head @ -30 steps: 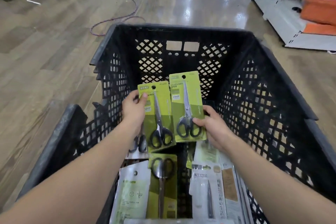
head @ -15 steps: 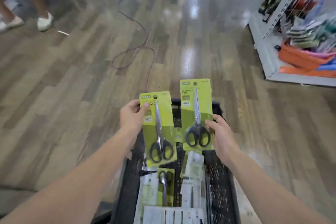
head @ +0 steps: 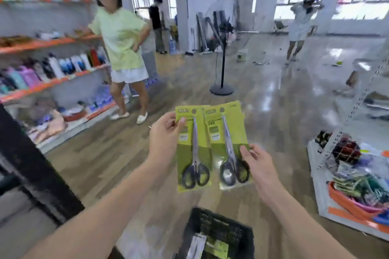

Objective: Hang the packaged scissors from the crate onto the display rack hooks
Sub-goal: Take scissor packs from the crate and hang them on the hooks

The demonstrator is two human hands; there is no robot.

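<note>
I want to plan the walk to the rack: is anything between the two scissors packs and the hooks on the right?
Nothing visible blocks it. The left hand holds one scissors pack, the right hand the other pack; only bare floor lies toward the display rack. Its hooks are too blurred to judge free space.

Head view (the only one) faces forward across the shop floor [head: 263,111].

Probably a shop: stocked orange-edged shelves [head: 52,78] on the left, a white display rack [head: 345,132] right.
</note>
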